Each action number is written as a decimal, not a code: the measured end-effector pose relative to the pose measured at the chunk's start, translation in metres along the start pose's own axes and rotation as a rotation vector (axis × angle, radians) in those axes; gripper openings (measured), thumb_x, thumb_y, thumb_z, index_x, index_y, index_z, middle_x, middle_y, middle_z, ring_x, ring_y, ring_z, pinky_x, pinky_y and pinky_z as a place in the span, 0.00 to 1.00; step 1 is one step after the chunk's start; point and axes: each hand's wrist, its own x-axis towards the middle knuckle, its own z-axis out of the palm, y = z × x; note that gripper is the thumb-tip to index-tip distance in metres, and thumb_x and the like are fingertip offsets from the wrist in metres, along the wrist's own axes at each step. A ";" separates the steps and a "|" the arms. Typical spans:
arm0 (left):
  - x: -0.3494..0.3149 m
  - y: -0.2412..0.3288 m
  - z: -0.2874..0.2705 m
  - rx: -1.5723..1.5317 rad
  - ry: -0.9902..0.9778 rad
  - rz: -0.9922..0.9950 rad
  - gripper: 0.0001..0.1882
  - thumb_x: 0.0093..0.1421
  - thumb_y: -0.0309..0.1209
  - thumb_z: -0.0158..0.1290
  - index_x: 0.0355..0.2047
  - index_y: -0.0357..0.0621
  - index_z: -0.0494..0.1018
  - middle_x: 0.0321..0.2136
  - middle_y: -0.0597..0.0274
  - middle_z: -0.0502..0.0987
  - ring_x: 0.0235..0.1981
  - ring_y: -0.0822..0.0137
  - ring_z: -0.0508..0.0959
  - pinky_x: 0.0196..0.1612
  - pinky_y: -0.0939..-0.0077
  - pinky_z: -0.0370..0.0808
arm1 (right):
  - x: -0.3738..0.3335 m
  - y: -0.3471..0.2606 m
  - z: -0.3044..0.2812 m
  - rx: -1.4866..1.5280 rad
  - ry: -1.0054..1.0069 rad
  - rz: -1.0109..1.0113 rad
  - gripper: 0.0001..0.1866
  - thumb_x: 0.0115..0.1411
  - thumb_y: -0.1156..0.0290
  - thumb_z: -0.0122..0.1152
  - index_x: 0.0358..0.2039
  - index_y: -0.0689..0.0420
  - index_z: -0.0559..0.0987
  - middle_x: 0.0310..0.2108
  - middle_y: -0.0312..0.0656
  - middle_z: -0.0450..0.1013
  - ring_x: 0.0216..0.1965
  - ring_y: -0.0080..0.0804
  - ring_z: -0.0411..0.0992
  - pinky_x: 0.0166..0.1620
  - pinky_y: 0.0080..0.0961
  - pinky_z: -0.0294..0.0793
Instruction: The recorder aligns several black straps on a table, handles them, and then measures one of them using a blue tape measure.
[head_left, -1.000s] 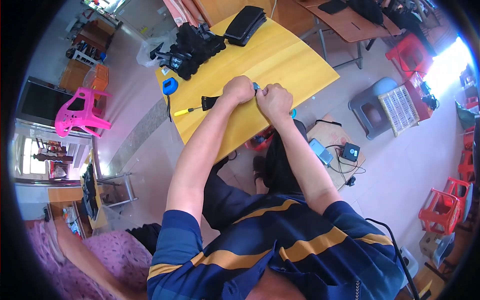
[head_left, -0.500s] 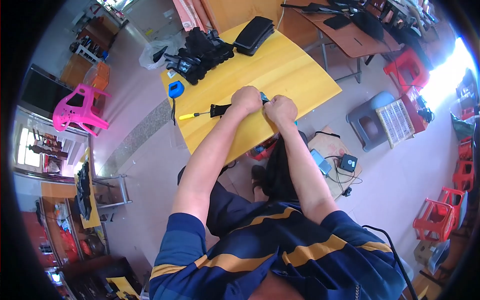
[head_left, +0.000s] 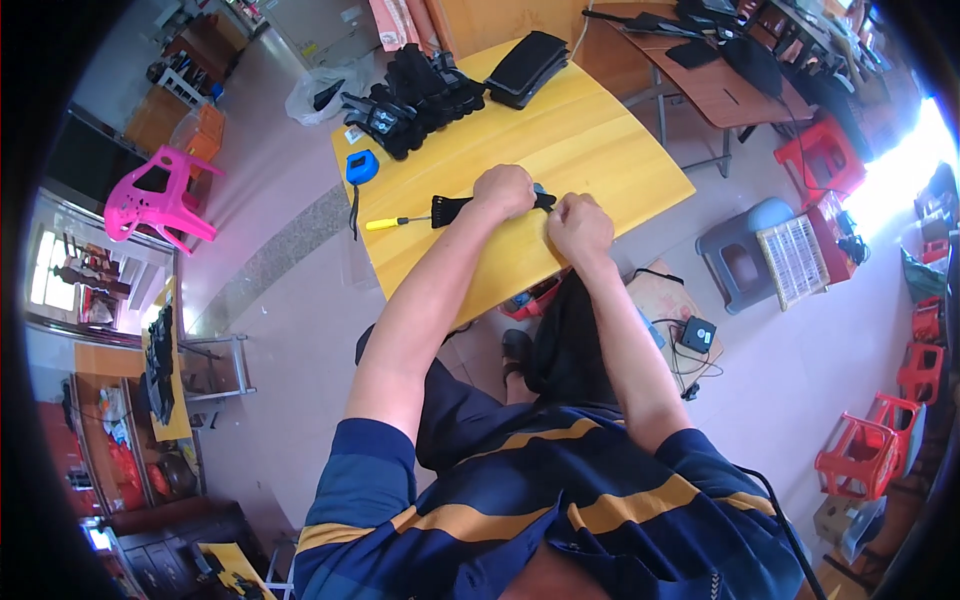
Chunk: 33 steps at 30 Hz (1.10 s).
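My left hand (head_left: 503,190) closes over a small black part (head_left: 543,200) on the yellow surface (head_left: 600,150). My right hand (head_left: 578,225) is fisted just beside it, touching; what it pinches I cannot tell. I judge the work goes best with both wrists braced on the surface, the part pressed flat, and the yellow-handled screwdriver (head_left: 410,218) within reach at left.

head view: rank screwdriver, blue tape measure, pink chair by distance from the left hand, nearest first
1. Screwdriver: on the yellow table, its black end right beside the left hand, yellow end pointing away to the left.
2. Blue tape measure: near the table's left edge, beyond the screwdriver.
3. Pink chair: on the floor, far left, well off the table.
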 end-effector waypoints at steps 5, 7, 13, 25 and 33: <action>0.000 0.000 -0.001 -0.003 -0.040 0.021 0.13 0.58 0.35 0.57 0.39 0.45 0.85 0.43 0.49 0.84 0.47 0.49 0.83 0.51 0.57 0.80 | -0.013 0.011 -0.017 0.168 0.094 -0.411 0.10 0.56 0.69 0.62 0.38 0.58 0.83 0.39 0.47 0.78 0.38 0.49 0.78 0.44 0.44 0.78; 0.002 0.002 -0.001 0.035 -0.026 0.025 0.12 0.57 0.33 0.56 0.38 0.45 0.85 0.42 0.48 0.84 0.47 0.49 0.83 0.50 0.57 0.80 | -0.014 0.015 -0.013 0.192 0.074 -0.585 0.11 0.57 0.69 0.63 0.40 0.58 0.82 0.41 0.46 0.78 0.41 0.48 0.77 0.45 0.43 0.78; 0.001 0.001 0.006 0.071 -0.006 0.072 0.13 0.57 0.33 0.56 0.39 0.44 0.85 0.42 0.47 0.84 0.45 0.48 0.84 0.49 0.55 0.80 | -0.019 0.021 -0.004 0.088 0.030 -0.580 0.16 0.59 0.64 0.63 0.44 0.60 0.81 0.44 0.46 0.76 0.46 0.46 0.75 0.49 0.40 0.76; 0.008 -0.005 0.008 0.069 0.041 0.057 0.12 0.60 0.37 0.54 0.36 0.50 0.85 0.37 0.50 0.84 0.42 0.49 0.83 0.48 0.54 0.78 | -0.024 0.018 -0.005 -0.109 0.010 -0.524 0.18 0.62 0.57 0.62 0.44 0.58 0.82 0.44 0.42 0.75 0.48 0.42 0.73 0.49 0.38 0.75; 0.038 -0.086 -0.098 -0.081 0.610 -0.215 0.15 0.63 0.39 0.52 0.39 0.44 0.84 0.42 0.46 0.83 0.47 0.44 0.82 0.52 0.50 0.78 | -0.022 0.020 -0.007 -0.105 -0.080 -0.514 0.17 0.62 0.57 0.63 0.42 0.57 0.81 0.44 0.40 0.75 0.49 0.41 0.73 0.49 0.41 0.73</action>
